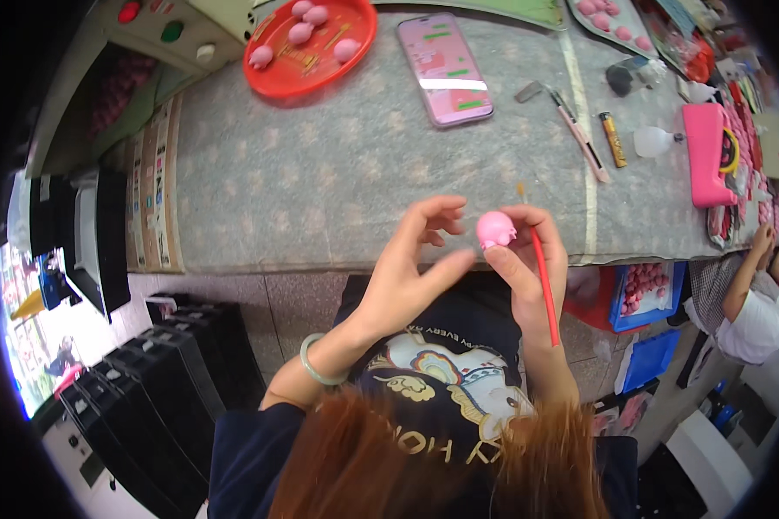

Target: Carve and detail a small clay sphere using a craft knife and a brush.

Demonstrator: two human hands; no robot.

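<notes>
Head view: my right hand [528, 284] pinches a pink figure [495, 230] between thumb and fingers, held up at the near edge of the table [320, 173]. A red brush [544, 281] runs slantwise through the same hand, its bristles aimed away from me, past the figure and clear of it. My left hand [404, 272] stands open, fingers curved, thumb reaching toward the figure; whether its tip touches, I cannot tell. By the look of it, the work is partway through a batch, this piece in hand and no bristle on it now. Five similar pieces sit in the red plate [274, 89] at far left, others on a tray [599, 36] at far right, and a heap fills the blue crate [615, 298] below the table. Which are finished and which wait, I cannot say. Both my forearms rise from below, elbows bent, wrists apart, hands nearly meeting at the figure.
</notes>
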